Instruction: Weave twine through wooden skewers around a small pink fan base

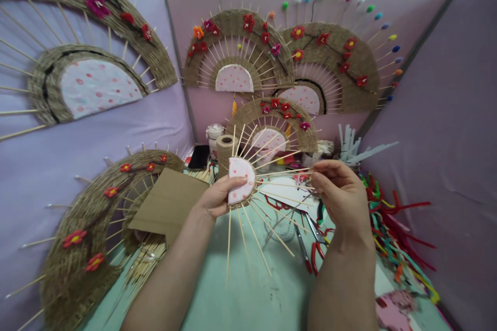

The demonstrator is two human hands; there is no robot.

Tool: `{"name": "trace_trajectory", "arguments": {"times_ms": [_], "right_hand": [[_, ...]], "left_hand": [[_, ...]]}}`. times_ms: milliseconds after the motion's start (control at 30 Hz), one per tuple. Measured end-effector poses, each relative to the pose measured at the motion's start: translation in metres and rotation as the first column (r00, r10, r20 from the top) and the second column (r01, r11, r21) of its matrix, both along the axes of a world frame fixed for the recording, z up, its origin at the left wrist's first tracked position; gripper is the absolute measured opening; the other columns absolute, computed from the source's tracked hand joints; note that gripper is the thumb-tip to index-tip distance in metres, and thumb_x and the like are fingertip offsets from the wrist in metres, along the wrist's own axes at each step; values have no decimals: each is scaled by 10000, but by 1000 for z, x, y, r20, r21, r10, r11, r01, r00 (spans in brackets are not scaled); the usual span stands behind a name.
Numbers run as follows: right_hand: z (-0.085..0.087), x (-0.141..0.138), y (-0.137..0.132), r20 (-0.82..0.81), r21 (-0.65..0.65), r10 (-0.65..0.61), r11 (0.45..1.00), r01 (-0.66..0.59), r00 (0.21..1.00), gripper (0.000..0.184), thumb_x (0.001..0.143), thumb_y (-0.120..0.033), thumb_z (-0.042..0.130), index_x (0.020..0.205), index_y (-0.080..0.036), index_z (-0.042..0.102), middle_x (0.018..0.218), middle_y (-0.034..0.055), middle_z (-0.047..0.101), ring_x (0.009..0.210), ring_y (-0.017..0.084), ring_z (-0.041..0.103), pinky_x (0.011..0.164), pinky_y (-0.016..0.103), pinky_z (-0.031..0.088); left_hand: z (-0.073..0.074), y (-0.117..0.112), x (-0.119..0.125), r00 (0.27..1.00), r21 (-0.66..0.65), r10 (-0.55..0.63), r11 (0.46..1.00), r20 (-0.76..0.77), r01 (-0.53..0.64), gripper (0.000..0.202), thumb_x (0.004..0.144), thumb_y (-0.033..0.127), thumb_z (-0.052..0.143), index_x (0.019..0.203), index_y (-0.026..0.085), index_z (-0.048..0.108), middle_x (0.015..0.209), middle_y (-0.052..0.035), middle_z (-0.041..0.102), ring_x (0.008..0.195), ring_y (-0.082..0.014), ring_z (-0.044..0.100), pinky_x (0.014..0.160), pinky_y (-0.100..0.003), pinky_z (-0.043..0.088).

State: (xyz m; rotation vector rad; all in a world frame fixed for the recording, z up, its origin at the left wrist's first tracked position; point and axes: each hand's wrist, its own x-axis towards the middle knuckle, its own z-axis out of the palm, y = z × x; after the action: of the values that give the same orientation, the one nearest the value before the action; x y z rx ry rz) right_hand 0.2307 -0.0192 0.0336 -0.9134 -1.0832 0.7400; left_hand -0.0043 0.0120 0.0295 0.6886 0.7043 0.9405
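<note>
Left hand (219,196): we grip fan (241,168), thumb on front | right hand (341,191): we pinch stick (283,171) at tip | fan: in front of twine roll (225,158), slightly right | phone (199,157): left of twine roll

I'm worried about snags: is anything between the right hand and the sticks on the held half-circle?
Nothing visible: the right hand is at the tips of some sticks; the left hand holds the half-circle.
</note>
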Motion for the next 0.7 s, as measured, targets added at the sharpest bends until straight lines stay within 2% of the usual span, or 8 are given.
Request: {"name": "trace_trajectory", "arguments": {"times_ms": [133,267,333,433,567,633,700], "right_hand": [[2,1,0,-21,45,-109,993,109,994,215,652,-290,761,820,-214,651,721,2,614,610,118,546,528,234,429],[-7,7,10,-88,-36,-43,999,40,995,230,629,-307,767,797,-204,650,688,-13,594,580,103,520,510,224,402],[-14,5,19,-55,-94,-26,995,20,998,233,636,-314,758,805,-194,652,662,-19,586,554,98,496,491,218,375],[-23,-9,34,40,-98,-73,992,77,997,212,639,-319,744,772,-183,652,669,-13,606,577,109,503,518,231,382],[-27,-40,46,56,-41,-111,993,113,992,188,644,-326,719,731,-185,630,666,-14,608,606,125,518,570,255,406],[-26,-51,48,49,-23,-113,993,114,992,183,662,-336,703,734,-186,624,660,-18,601,610,126,518,584,261,410],[-25,-55,48,46,-23,-124,992,125,991,175,665,-333,696,729,-188,623,652,-20,599,614,129,519,596,265,415]], "left_hand": [[-3,-2,0,996,2,-89,996,-11,89,177,637,96,709,794,67,633,634,-62,679,494,-116,606,466,-204,488],[-6,-5,0,984,0,-172,985,-43,172,262,614,149,739,838,63,633,649,-62,677,475,-126,601,439,-230,498],[-6,-8,3,976,0,-214,977,-31,214,288,605,169,752,845,65,632,667,-70,682,495,-134,611,447,-235,507],[-7,-14,12,954,0,-299,954,27,299,327,586,176,769,860,62,634,693,-80,687,531,-142,625,465,-234,511],[-10,-22,23,907,15,-409,912,100,410,329,609,179,757,891,58,637,744,-106,698,589,-156,641,558,-279,538],[-12,-22,25,894,23,-430,902,124,431,322,618,177,750,900,67,640,768,-114,701,648,-175,653,627,-317,546],[-14,-20,23,901,23,-416,909,124,416,293,606,167,752,860,67,647,740,-107,695,646,-172,648,623,-298,533]]}}
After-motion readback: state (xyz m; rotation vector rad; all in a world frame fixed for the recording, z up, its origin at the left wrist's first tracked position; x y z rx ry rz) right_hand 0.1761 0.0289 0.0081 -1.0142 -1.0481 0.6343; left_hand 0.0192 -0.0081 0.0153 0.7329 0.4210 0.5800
